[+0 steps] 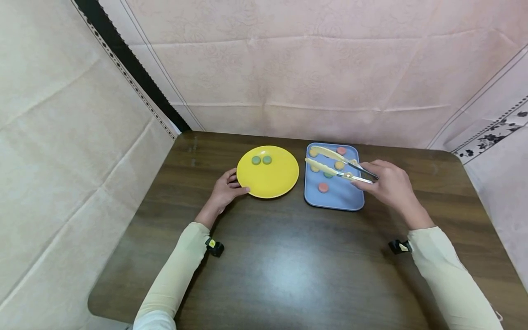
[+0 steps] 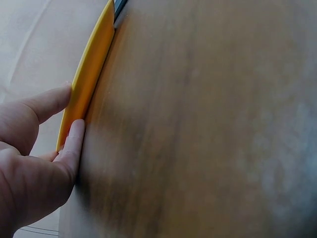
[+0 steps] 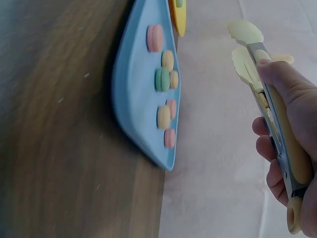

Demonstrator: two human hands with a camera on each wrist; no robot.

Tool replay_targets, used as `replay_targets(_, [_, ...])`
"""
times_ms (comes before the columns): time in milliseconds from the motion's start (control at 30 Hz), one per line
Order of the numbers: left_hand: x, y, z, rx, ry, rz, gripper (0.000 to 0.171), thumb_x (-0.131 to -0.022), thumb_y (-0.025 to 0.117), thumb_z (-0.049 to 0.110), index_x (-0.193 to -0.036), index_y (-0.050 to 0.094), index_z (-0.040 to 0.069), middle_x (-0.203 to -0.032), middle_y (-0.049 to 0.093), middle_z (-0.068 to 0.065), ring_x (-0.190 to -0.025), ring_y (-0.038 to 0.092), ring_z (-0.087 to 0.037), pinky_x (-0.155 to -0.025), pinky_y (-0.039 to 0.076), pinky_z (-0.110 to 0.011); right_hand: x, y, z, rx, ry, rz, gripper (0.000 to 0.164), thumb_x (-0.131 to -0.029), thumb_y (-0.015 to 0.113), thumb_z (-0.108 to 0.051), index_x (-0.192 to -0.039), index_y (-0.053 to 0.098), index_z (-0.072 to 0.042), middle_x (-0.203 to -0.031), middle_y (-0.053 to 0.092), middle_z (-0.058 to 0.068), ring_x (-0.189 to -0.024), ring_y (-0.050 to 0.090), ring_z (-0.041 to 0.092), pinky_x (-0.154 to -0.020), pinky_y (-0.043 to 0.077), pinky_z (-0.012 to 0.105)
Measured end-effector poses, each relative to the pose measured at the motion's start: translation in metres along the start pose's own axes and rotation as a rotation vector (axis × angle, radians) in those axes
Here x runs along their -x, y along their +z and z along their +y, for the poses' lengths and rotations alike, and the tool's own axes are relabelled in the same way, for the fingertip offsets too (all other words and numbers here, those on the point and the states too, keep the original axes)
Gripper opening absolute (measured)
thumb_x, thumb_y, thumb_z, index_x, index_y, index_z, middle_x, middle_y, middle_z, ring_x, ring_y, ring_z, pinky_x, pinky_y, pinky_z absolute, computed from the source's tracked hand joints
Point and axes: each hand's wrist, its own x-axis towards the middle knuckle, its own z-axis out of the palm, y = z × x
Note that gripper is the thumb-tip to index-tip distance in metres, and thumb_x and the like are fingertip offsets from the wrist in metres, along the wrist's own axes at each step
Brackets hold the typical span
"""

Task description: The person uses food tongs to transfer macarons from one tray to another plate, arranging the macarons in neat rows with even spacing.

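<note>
Spread tongs [image 3: 290, 141] over a round-cornered tray [image 1: 341, 197]
Right hand [image 1: 391, 183] grips them; left hand [image 1: 224, 190] pinches a glossy plate [image 1: 270, 178] near the bench's [image 1: 284, 247] far edge.

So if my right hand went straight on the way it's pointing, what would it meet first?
Probably the yellow plate, just past the tray, though the tongs in your right hand look raised and could pass over it; depth is unclear.

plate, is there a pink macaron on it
No, the head view shows just two green macarons on the plate.
</note>
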Motion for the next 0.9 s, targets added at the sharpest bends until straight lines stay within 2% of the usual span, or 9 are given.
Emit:
replay_targets(133, [-0.004,-0.001,-0.009,0.014,0.019,0.008,0.091,-0.088,0.08,0.002,-0.161,0.026,0.009,-0.152,0.044,-0.019,-0.133,0.052,-0.035,-0.093,0.057,-0.028,0.013,-0.003,0.006,0.021,0.0,0.008,0.054,-0.076,0.091,-0.032,-0.117,0.076,0.0,-0.101,0.073,0.016,-0.079,0.064,0.028,-0.063,0.051,0.047])
replay_targets(300, [-0.004,0.0,-0.012,0.013,0.041,0.019,0.091,-0.087,0.081,0.004,-0.161,0.028,0.011,-0.15,0.046,-0.017,-0.131,0.054,-0.034,-0.093,0.057,-0.029,0.029,-0.003,0.013,0.044,-0.045,0.016,0.054,-0.073,0.092,-0.029,-0.114,0.076,0.002,-0.098,0.073,0.018,-0.077,0.065,0.03,-0.061,0.053,0.049])
replay_targets(633, [-0.005,0.0,-0.012,0.008,0.043,0.036,0.089,-0.087,0.081,0.003,-0.16,0.03,0.01,-0.146,0.049,-0.016,-0.127,0.056,-0.032,-0.093,0.058,-0.031,0.051,-0.001,0.019,0.044,0.03,-0.112,0.058,-0.08,0.088,-0.035,-0.121,0.073,0.002,-0.108,0.072,0.02,-0.09,0.068,0.035,-0.073,0.056,0.056])
replay_targets(900, [-0.005,0.001,-0.012,0.01,0.044,0.031,0.088,-0.087,0.081,0.003,-0.16,0.031,0.01,-0.146,0.049,-0.016,-0.127,0.056,-0.032,-0.092,0.058,-0.031,0.061,0.009,0.025,0.037,-0.002,-0.112,0.059,-0.077,0.09,-0.038,-0.118,0.074,0.002,-0.101,0.072,0.016,-0.082,0.067,0.03,-0.066,0.056,0.053])
